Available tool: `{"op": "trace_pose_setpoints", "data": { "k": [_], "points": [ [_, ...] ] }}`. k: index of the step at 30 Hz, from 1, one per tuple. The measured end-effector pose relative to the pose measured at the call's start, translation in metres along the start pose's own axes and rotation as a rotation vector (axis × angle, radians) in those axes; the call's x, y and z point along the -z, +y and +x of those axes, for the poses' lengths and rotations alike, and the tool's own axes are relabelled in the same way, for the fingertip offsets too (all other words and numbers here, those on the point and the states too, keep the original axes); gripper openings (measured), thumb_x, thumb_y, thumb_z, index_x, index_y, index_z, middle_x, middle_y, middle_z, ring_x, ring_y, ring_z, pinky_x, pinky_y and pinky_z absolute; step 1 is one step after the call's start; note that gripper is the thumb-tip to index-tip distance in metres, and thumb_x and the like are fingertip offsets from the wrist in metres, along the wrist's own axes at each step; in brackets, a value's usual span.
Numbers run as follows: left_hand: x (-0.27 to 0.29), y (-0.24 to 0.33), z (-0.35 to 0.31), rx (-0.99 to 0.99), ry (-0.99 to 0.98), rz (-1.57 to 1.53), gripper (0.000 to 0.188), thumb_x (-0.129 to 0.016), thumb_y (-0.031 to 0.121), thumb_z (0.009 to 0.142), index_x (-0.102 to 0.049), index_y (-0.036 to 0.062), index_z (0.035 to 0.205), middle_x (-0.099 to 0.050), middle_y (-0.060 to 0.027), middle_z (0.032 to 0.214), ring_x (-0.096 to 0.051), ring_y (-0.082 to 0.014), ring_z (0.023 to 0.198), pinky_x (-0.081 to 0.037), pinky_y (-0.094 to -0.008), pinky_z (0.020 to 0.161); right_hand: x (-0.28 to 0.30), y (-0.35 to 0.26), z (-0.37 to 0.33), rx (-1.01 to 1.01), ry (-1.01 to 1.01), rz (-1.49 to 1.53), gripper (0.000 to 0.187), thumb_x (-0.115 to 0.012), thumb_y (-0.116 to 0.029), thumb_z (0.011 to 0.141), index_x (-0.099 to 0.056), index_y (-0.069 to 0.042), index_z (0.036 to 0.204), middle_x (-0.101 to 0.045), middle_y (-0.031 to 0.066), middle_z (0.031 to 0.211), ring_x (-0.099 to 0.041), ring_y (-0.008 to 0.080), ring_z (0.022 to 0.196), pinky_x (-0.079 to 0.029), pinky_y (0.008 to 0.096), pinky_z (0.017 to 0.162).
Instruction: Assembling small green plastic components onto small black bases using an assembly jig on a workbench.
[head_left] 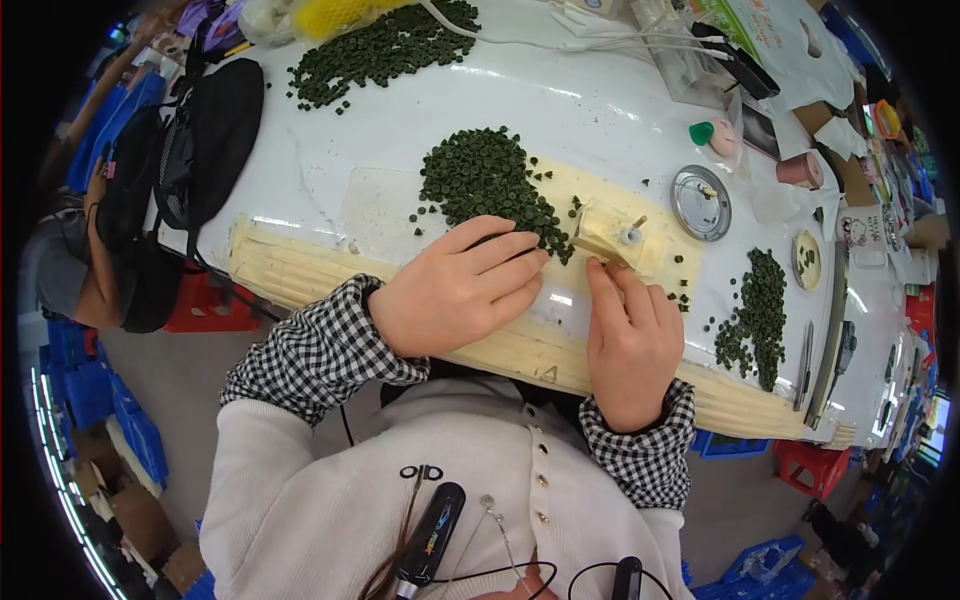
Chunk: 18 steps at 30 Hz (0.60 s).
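Observation:
My left hand (460, 285) reaches over the near edge of a pile of small dark green round parts (475, 180). Its fingers are stretched out and a little apart, and the thumb is hidden underneath. My right hand (635, 335) is closed in a pinch, fingertips at the near side of a cream-coloured block fixture (605, 228). Whatever the pinch holds is too small or hidden to make out. A small metal fitting with a thin upright pin (632, 235) stands on the fixture. Several loose green parts lie around the fixture's base.
More green parts form a far pile (385, 55) and a right-hand pile (755, 320). A round metal lid (701, 203) lies beyond the fixture; tweezers (804, 365) lie at the right. A black bag (215, 140) sits at the left edge. Cream padding (300, 270) lines the near edge.

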<state>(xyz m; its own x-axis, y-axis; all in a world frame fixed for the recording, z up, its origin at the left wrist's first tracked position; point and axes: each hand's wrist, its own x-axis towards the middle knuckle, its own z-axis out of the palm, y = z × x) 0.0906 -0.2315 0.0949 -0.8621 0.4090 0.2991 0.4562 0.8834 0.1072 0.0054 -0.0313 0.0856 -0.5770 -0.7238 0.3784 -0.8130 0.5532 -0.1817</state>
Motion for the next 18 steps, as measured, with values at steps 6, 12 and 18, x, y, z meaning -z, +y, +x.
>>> {"op": "trace_pose_setpoints", "data": {
  "k": [6, 12, 18],
  "points": [
    [-0.010, 0.011, 0.014, -0.013, -0.002, -0.013, 0.033, -0.061, 0.016, 0.081, -0.065, 0.0011, 0.110, -0.060, -0.0112, 0.125, -0.052, -0.0239, 0.122, -0.042, -0.0408, 0.102, -0.003, 0.000, -0.001, 0.038, 0.027, 0.085, 0.034, -0.066, -0.001, 0.067, -0.069, 0.000, 0.101, -0.067, 0.0070, 0.097, -0.059, 0.0200, 0.077, -0.048, 0.0321, 0.067],
    [-0.008, 0.009, 0.016, 0.037, -0.047, 0.091, 0.029, -0.061, 0.017, 0.081, -0.065, 0.0015, 0.105, -0.061, -0.0097, 0.120, -0.054, -0.0232, 0.114, -0.042, -0.0388, 0.095, 0.008, 0.003, -0.004, -0.088, 0.068, 0.299, 0.026, -0.071, 0.005, 0.069, -0.068, 0.000, 0.094, -0.066, 0.0095, 0.088, -0.060, 0.0253, 0.072, -0.050, 0.0340, 0.064],
    [-0.002, 0.001, 0.014, 0.107, -0.033, 0.091, 0.024, -0.071, 0.015, 0.075, -0.066, 0.0039, 0.096, -0.064, -0.0053, 0.108, -0.057, -0.0212, 0.106, -0.044, -0.0396, 0.091, 0.015, 0.007, -0.013, -0.196, 0.058, 0.379, 0.020, -0.073, 0.006, 0.070, -0.066, -0.001, 0.088, -0.064, 0.0093, 0.084, -0.060, 0.0263, 0.072, -0.050, 0.0343, 0.064]
  ]
}}
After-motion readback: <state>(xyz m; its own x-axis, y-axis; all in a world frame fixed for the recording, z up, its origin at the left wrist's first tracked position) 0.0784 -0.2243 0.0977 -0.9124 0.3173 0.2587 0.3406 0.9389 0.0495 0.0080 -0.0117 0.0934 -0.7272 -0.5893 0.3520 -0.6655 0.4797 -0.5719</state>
